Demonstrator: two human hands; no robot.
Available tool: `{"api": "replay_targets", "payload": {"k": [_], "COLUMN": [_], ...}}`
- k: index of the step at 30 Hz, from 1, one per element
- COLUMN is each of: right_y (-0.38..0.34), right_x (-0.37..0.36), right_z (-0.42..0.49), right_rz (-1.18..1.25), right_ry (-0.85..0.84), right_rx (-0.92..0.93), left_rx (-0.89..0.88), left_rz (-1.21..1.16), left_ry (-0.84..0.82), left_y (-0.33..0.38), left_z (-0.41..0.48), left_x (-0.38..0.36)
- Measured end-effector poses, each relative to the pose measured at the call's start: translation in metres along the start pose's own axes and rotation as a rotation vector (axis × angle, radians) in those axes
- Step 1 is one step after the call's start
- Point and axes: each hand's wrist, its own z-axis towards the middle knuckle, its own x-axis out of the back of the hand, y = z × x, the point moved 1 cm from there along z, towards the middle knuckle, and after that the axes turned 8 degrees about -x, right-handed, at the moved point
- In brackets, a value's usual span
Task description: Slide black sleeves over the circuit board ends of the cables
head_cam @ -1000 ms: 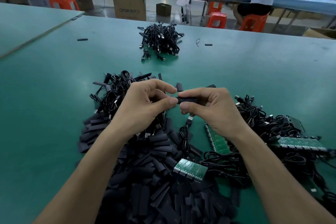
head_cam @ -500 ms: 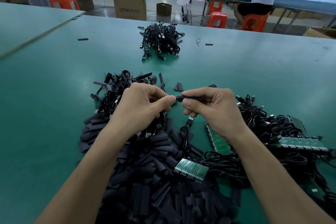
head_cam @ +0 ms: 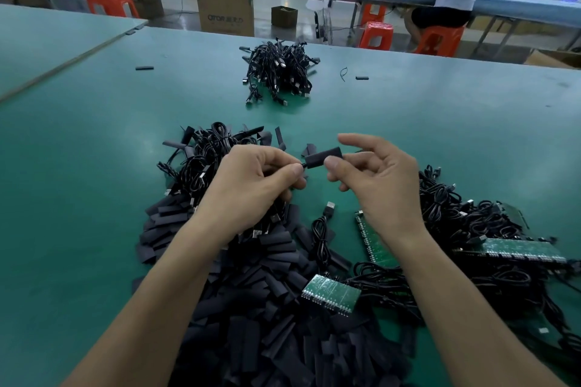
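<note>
As the black sleeve (head_cam: pixel 323 156) is in the air between the two hands, a little above the green surface (head_cam: pixel 94 182), I judge it to be a light, soft tube, easy to squash flat and a bit slippery outside. The left hand (head_cam: pixel 251 188) pinches the cable (head_cam: pixel 303 165) between thumb and forefinger, just at the left mouth of the sleeve. The right hand (head_cam: pixel 380 188) grips nothing. Its fingers (head_cam: pixel 353 139) are loosely spread, the forefinger is apart from the sleeve, and only the thumb tip seems to lie against the right end.

I would take the sleeve by its sides near the open end, with light pressure so the mouth does not close. I would hold the cable close behind the board, because such a thin wire probably bends if pushed from far back.

The small board I cannot see. The sleeve covers it, so I cannot tell how deep it sits. The left thumb hides the place where the cable enters. A plug (head_cam: pixel 328 207) lies below the hands, but I cannot tell if it belongs to this cable. The pile of loose sleeves (head_cam: pixel 267 324) is cut off at the bottom edge, and the tangle of cables (head_cam: pixel 471 223) with green boards (head_cam: pixel 330 292) is cut off at the right edge.
</note>
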Motion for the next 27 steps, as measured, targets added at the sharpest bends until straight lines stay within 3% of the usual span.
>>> {"api": "replay_targets", "payload": {"k": [11, 16, 27], "right_y": [0.007, 0.007, 0.008], "right_x": [-0.022, -0.025, -0.029], "right_z": [-0.012, -0.01, -0.017], "right_rz": [0.178, 0.13, 0.32], "right_ry": [0.053, 0.08, 0.187], "right_rx": [0.021, 0.013, -0.024], "left_rx": [0.039, 0.03, -0.013], "left_rz": [-0.152, -0.207, -0.108], "left_ry": [0.108, 0.103, 0.109], "left_y": [0.007, 0.012, 0.01], "left_z": [-0.002, -0.003, -0.003], "left_x": [-0.005, -0.007, -0.006]}}
